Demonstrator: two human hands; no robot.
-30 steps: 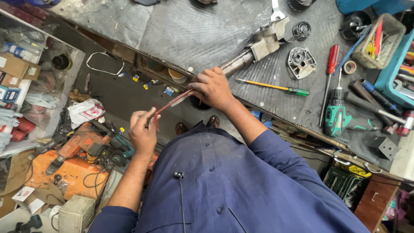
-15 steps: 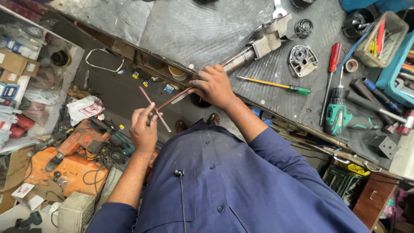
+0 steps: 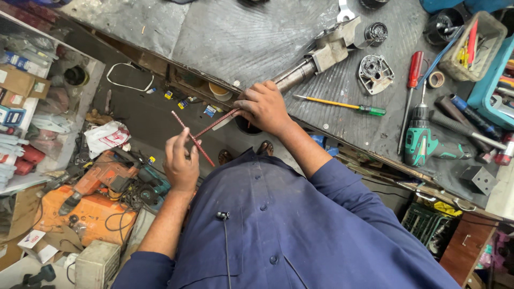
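My left hand [image 3: 181, 163] pinches a thin red strip [image 3: 190, 136] that slants from upper left to lower right. My right hand [image 3: 265, 107], at the edge of the grey workbench [image 3: 230, 37], grips a second thin red length [image 3: 217, 123] running down-left from its fingers. The two red lengths cross in front of my left fingers. I cannot tell whether they are two pieces or one folded piece. Both hands are held above the dark gap below the bench edge, over my blue shirt.
On the bench lie a metal shaft assembly [image 3: 321, 56], a round metal cover [image 3: 375, 72], a yellow-and-green screwdriver [image 3: 337, 104], a red screwdriver [image 3: 412, 80], a green cordless drill [image 3: 428, 142] and a teal tool tray [image 3: 495, 85]. An orange power tool [image 3: 99, 179] lies on the floor, left.
One second ago a single red strip stretched between my hands. Now the left end is turned upward, so two red lengths cross. My left hand has risen slightly; my right hand stays put.
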